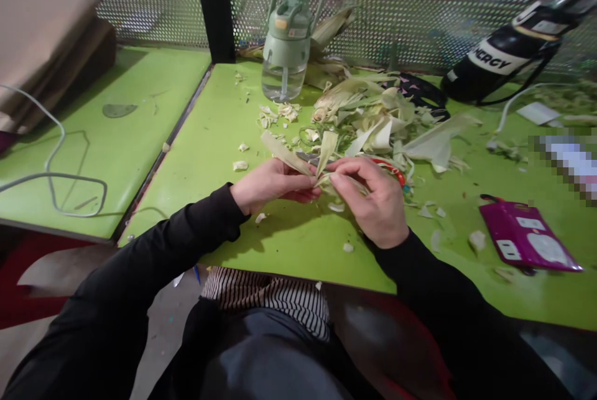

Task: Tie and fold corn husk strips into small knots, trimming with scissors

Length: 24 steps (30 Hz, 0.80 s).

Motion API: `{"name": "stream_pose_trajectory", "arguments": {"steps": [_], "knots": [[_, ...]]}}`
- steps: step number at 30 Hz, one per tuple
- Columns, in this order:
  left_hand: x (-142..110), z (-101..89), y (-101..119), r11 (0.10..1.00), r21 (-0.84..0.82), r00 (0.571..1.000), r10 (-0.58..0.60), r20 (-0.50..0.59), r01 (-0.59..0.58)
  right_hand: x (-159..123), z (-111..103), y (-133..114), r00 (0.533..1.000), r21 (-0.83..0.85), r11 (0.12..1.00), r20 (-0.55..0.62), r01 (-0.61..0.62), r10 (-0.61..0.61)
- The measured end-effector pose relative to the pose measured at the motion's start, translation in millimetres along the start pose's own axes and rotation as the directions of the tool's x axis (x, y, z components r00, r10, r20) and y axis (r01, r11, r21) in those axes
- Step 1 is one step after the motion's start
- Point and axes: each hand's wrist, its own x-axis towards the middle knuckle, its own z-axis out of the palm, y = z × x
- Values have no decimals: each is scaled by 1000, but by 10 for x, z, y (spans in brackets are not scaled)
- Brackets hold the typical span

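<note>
My left hand [270,185] and my right hand [370,198] meet over the green table [289,244], both pinched on pale corn husk strips [321,154] that stick up between the fingertips. Behind the hands lies a heap of corn husks [373,117], with small scraps scattered around. A red-handled tool [390,170], partly hidden, shows just behind my right hand.
A green water bottle [286,39] stands at the back, next to a black post [217,17]. A black bottle [508,55] lies at back right, a purple packet [527,238] at right. A white cable [51,170] loops on the left table. Perforated metal screen behind.
</note>
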Motion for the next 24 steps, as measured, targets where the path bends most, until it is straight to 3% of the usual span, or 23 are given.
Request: {"name": "stream_pose_trajectory", "arguments": {"steps": [3, 6, 13, 19, 21, 24], "knots": [[3, 9, -17, 999, -24, 1000, 28, -8, -28, 1, 30, 29, 946, 191, 928, 120, -320, 301], [12, 20, -42, 999, -32, 999, 31, -43, -32, -4, 61, 49, 885, 286, 842, 236, -457, 401], [51, 13, -102, 992, -77, 995, 96, -2, -96, -12, 80, 70, 930, 263, 894, 160, -362, 330], [104, -5, -73, 962, -119, 945, 210, -251, -246, -52, 119, 53, 920, 322, 862, 179, -391, 350], [125, -24, -47, 964, -81, 931, 221, -289, -254, -69, 117, 16, 955, 227, 929, 118, -292, 272], [143, -47, -35, 973, 100, 939, 228, -256, -209, -74, 82, -30, 999, 32, 999, 0, -35, 35]]}}
